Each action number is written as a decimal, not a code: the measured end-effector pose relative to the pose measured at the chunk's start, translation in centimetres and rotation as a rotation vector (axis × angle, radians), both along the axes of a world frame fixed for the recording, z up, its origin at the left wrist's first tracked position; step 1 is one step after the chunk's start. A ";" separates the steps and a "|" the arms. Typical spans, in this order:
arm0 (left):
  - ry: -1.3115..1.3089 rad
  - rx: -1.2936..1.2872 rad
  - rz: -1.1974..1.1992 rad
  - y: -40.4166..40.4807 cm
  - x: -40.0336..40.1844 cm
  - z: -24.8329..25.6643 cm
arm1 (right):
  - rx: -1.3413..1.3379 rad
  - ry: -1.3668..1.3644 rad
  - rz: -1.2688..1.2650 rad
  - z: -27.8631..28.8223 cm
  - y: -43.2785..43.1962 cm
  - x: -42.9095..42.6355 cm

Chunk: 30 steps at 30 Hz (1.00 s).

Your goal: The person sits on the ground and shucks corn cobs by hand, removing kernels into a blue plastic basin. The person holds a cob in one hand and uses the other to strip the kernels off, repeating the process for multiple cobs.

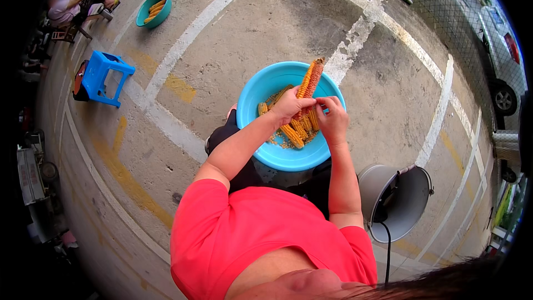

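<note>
My left hand (288, 104) grips a partly shelled corn cob (311, 80) that tilts up over a light-blue plastic basin (256, 77). Yellow kernels line the cob's left side, while its right side is bare and reddish. My right hand (334, 118) is curled beside the cob's lower part, its fingertips meeting near my left thumb. Whether kernels are between those fingertips is too small to see. Below both hands, several yellow corn ears (292, 135) lie in the basin among loose kernels (287, 143). My forearms hide part of the basin's near side.
At my right, a grey metal bucket (410, 212) lies tipped with a black cord (389, 254) running from it. A blue plastic stool (106, 77) stands to the left. Farther off are a green basin of corn (165, 10), a seated person (66, 10) and a wire fence (462, 21).
</note>
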<state>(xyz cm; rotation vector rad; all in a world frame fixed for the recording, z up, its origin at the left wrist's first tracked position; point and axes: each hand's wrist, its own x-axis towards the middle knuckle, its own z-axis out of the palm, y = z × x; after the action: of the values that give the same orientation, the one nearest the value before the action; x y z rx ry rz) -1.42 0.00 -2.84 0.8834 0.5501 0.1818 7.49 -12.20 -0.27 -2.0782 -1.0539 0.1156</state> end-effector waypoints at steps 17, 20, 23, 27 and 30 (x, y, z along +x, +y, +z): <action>-0.037 0.142 0.088 -1.0 0.0 0.4 | 0.052 0.364 0.043 0.5 0.1 -0.6; -0.079 0.257 0.197 -1.6 0.6 0.8 | 0.064 0.442 0.001 0.1 0.6 -0.6; -0.092 0.379 0.207 -1.8 0.8 0.5 | 0.100 0.527 -0.012 -0.9 0.7 -0.2; -0.038 0.381 0.084 -1.4 0.1 0.9 | 0.126 0.692 -0.023 -1.9 0.7 0.3; -0.066 0.466 0.118 -1.7 0.1 0.4 | 0.129 0.828 -0.040 -1.4 0.7 0.2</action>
<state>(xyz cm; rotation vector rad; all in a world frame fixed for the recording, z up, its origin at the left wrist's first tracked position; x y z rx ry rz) -1.34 -1.68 -2.43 1.2923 0.5064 0.4574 7.68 -11.46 -1.62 -1.6678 -0.4867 0.7887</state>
